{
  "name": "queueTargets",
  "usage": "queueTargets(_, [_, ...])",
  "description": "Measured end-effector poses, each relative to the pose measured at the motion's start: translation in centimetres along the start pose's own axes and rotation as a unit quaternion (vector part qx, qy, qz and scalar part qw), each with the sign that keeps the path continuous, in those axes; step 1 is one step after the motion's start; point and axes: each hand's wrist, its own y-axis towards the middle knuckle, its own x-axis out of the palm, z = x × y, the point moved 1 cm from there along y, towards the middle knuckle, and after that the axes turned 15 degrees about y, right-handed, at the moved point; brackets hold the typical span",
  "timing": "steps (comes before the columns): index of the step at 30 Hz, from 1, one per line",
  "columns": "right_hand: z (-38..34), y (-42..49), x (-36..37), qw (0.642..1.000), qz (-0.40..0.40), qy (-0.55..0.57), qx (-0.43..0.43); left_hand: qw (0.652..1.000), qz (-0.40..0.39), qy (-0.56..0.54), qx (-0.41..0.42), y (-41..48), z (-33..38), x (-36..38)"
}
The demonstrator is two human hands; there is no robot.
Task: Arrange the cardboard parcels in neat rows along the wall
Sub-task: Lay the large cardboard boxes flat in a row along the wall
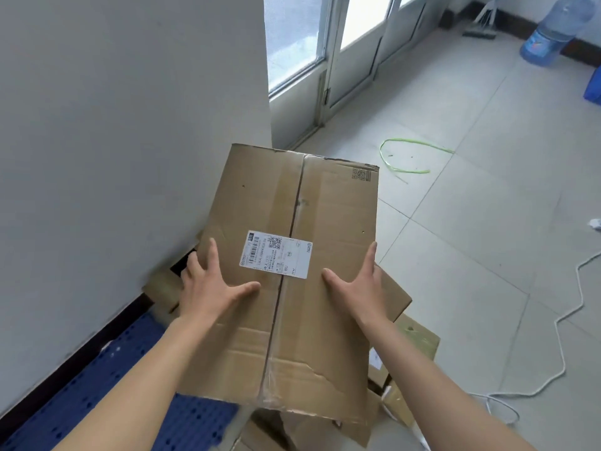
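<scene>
Fingers [213, 252] spread, the left hand [208, 284] and the right hand [357, 281] lie flat on top of the taped cardboard parcel [292, 206], which rests on a heap of other parcels [419, 340] just beside the wall [113, 125].

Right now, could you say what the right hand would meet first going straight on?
The way looks free: the right hand lies flat on the top parcel, with bare cardboard ahead, then probably floor beyond its far edge.

1. The left hand [208, 286] lay palm down, fingers splayed, thumb stretched rightward; its outer fingers perhaps curled slightly.
2. The right hand [357, 283] lay flat, fingers straight.
3. Both bare forearms reached forward.
</scene>
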Motion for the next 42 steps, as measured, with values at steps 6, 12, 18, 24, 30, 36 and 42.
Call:
queueTargets(6, [-2.5, -3.4, 2.2, 0.994, 0.047, -0.028, -0.095, 0.996, 0.054, -0.059, -0.032, -1.0, -4.3, -1.6])
queueTargets(12, [-7.4, -11.3, 9.6, 0.975, 0.026, -0.062, -0.21, 0.982, 0.09, -0.121, -0.112, -7.2, -16.4, -3.1])
queueTargets(18, [-4.7, -23.6, 18.7, 0.978, -0.027, -0.052, -0.2, 0.983, 0.127, -0.122, -0.046, -15.5, -27.0, -3.2])
queueTargets(24, [-2.5, -30.9, 32.4, 0.98, -0.086, 0.094, -0.156, 0.975, 0.034, -0.219, -0.016, -17.4, -27.6, 2.4])
queueTargets(30, [2.4, -29.2, 35.4, 0.983, -0.091, -0.085, -0.135, 0.989, 0.035, -0.125, -0.068, -18.0, -37.2, 7.0])
queueTargets(36, [6.1, -32.9, 39.4, 0.956, -0.218, -0.122, -0.153, 0.989, -0.031, -0.065, -0.126, -20.6, -42.6, 11.4])
queueTargets(42, [5.7, -28.2, 39.9, 0.942, -0.207, -0.163, -0.209, 0.981, -0.063, -0.082, -0.165, -19.8, -44.2, 15.6])
